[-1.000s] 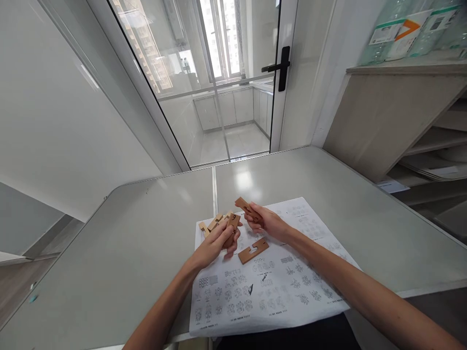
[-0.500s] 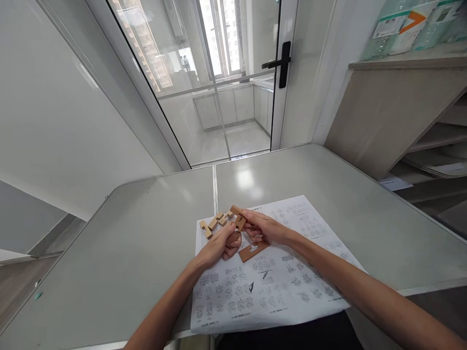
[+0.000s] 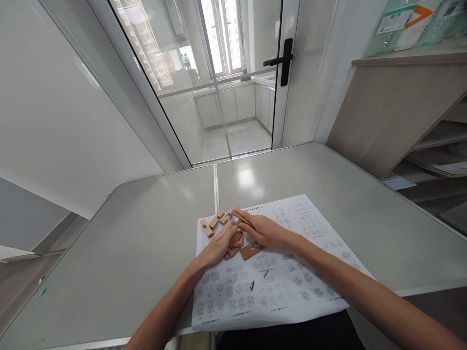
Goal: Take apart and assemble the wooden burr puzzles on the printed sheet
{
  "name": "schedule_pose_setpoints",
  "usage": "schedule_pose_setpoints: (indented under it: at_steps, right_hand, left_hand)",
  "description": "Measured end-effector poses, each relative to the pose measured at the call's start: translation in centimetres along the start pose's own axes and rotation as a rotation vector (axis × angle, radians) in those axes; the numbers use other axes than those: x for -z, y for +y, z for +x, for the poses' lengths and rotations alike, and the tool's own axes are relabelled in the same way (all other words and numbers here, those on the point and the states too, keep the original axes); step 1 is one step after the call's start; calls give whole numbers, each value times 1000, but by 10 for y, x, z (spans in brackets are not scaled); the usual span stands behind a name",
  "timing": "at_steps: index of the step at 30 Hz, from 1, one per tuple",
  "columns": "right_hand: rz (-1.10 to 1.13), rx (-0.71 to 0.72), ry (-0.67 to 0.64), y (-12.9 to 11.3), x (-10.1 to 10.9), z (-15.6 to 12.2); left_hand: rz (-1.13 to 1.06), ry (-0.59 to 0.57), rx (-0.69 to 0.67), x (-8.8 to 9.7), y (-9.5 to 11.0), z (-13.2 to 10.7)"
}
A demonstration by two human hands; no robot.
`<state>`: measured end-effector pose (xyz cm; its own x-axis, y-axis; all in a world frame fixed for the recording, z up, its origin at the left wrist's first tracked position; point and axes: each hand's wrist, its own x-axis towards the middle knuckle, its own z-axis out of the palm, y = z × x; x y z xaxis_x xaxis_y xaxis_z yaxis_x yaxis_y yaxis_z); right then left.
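Head view: right hand (image 3: 269, 229) pinches a wood strip (image 3: 239, 215), long axis slanting up-left past the fingertips, end above the left hand (image 3: 222, 245). Left fingers curled in; can't tell what's gripped. Brown plate (image 3: 250, 252) lies on the printed sheet (image 3: 273, 306), partly covered by the right hand, the nearer one. Pale blocks (image 3: 206, 227) beyond left hand.

Bright, cool daylight; window (image 3: 221, 36) blown out. Hot spot on table (image 3: 160, 233), streak on left wall (image 3: 54, 102), reflections in glass door (image 3: 237, 109). Shelves (image 3: 438, 133) dim. Wide-angle stretch toward edges. Paper's (image 3: 277, 301) fine print soft, unreadable.
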<state>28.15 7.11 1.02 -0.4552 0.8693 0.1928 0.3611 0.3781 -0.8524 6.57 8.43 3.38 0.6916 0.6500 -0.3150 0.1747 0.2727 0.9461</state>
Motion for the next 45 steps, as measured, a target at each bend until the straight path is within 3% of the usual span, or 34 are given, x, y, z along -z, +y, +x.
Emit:
schedule_pose_setpoints:
  at_steps: [4, 11, 14, 24, 34, 45]
  right_hand:
    - [-16, -11, -1, -2, -4, 1]
    - [18, -19, 266, -7, 4, 6]
    - [28, -33, 303, -6, 5, 5]
    - [1, -12, 252, -14, 3, 1]
    - [-259, 57, 112, -7, -12, 0]
    - [-394, 109, 68, -5, -14, -2]
  left_hand:
    - [2, 18, -6, -3, 1, 1]
    - [-6, -2, -79, -2, 7, 4]
    - [46, 17, -100, -2, 4, 5]
    - [84, 16, -181, -2, -6, 6]
    - [95, 57, -186, -8, -3, 8]
    - [405, 166, -285, -8, -5, 5]
